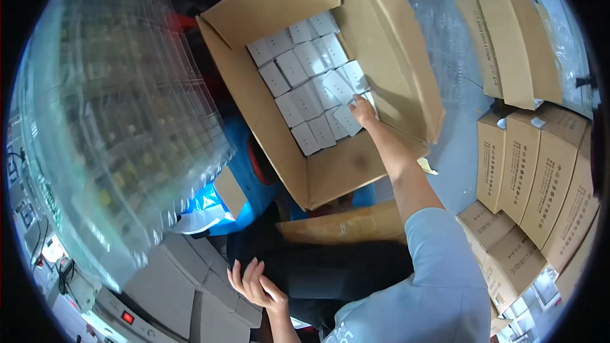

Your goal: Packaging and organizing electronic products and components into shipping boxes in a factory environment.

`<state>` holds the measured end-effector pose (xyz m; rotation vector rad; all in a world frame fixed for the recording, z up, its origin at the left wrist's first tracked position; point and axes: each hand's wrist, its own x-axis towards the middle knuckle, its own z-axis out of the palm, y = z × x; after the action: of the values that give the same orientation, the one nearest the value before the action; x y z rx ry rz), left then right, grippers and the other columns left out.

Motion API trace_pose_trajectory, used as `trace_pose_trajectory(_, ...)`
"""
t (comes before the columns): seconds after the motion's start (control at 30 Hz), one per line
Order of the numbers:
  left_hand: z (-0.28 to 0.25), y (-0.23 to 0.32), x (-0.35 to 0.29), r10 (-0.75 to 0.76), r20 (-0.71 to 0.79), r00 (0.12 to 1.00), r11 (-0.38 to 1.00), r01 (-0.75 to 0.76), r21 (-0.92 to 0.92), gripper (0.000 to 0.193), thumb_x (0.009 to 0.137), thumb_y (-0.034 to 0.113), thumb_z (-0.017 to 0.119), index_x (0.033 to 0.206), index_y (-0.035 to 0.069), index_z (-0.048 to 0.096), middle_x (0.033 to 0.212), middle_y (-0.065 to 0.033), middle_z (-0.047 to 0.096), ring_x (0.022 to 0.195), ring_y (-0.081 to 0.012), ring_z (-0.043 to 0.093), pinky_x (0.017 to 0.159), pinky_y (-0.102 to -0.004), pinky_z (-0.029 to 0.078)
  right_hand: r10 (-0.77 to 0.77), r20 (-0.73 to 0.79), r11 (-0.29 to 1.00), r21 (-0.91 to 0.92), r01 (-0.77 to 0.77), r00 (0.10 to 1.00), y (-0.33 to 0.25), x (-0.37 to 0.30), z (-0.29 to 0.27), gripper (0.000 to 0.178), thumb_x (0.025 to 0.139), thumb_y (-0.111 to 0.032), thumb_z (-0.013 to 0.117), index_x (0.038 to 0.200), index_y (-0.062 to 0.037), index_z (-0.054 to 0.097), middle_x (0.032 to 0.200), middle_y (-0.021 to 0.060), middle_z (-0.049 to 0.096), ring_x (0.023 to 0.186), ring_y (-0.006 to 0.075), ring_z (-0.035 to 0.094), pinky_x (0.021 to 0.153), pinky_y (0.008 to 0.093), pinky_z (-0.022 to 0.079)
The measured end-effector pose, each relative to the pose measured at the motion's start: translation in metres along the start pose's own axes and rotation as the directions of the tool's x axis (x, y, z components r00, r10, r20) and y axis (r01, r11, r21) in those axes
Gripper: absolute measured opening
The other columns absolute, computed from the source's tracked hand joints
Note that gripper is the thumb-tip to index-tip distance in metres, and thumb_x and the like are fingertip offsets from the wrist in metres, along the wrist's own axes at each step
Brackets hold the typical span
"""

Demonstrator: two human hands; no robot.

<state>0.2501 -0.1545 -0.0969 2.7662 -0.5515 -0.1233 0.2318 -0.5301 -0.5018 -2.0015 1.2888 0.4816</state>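
Observation:
Inside a large open cardboard carton, small white boxes with dark dots on their faces stand packed in rows. My right hand reaches down into the near right part of the carton. Its fingers close at the edge of a tilted white box; the far side of that grip is hidden. Another white box lies askew on top just beyond the fingertips. Over my lap, my left hand is raised with fingers apart and slightly curled, holding nothing.
Tall stacks of clear plastic trays rise on the left. Beneath them sit a blue stool and pale grey boxes. Closed brown cartons line the right side, an opened carton beyond them. More clear plastic lies on the floor.

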Motion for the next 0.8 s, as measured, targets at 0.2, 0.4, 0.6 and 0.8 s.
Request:
trace_pose_trajectory(0.2, -0.006, -0.01, 0.0, -0.014, 0.108, 0.994, 0.998, 0.008, 0.062, 0.032, 0.095, 0.023, 0.037, 0.089, 0.006, 0.064, 0.101, -0.0103, 0.065, 0.118, -0.0341, 0.05, 0.107, -0.0592, 0.028, 0.009, -0.019, 0.996, -0.086, -0.01, 1.0, -0.004, 0.059, 0.034, 0.058, 0.081, -0.029, 0.068, 0.131, -0.0068, 0.047, 0.121, 0.0192, 0.057, 0.111, 0.0348, 0.056, 0.094, 0.041, 0.045)
trace_pose_trajectory(0.4, 0.0, -0.007, 0.016, 0.133, -0.014, 0.991, 0.991, -0.133, -0.026, 0.041, 0.096, 0.026, 0.038, 0.087, -0.002, 0.067, 0.093, -0.017, 0.067, 0.099, -0.0407, 0.056, 0.098, -0.059, 0.036, 0.014, 0.021, 0.983, -0.181, -0.01, 1.0, -0.011, 0.085, 0.053, 0.083, 0.079, -0.039, 0.069, 0.139, 0.0027, 0.029, 0.139, 0.0225, 0.04, 0.125, 0.0352, 0.044, 0.103, 0.0405, 0.038)
trace_pose_trajectory(0.6, 0.0, -0.008, 0.012, 0.085, 0.021, 0.996, 0.996, -0.085, -0.005, 0.044, 0.096, 0.03, 0.035, 0.091, 0.001, 0.068, 0.093, -0.0147, 0.068, 0.102, -0.0424, 0.055, 0.099, -0.0606, 0.033, 0.142, 0.079, 0.972, -0.202, -0.123, 0.987, -0.019, 0.087, 0.072, 0.094, 0.069, -0.055, 0.073, 0.13, 0.0063, 0.036, 0.129, 0.0278, 0.046, 0.118, 0.0397, 0.047, 0.1, 0.0441, 0.038)
trace_pose_trajectory(0.8, 0.001, -0.007, 0.011, 0.073, 0.023, 0.997, 0.997, -0.073, 0.007, 0.046, 0.098, 0.032, 0.034, 0.09, 0.002, 0.068, 0.092, -0.0144, 0.068, 0.103, -0.0421, 0.055, 0.099, -0.0602, 0.033, 0.204, 0.024, 0.977, 0.054, -0.205, 0.979, -0.025, 0.08, 0.104, 0.095, 0.068, -0.046, 0.078, 0.131, 0.0095, 0.031, 0.134, 0.0283, 0.034, 0.12, 0.0424, 0.042, 0.101, 0.0451, 0.037)
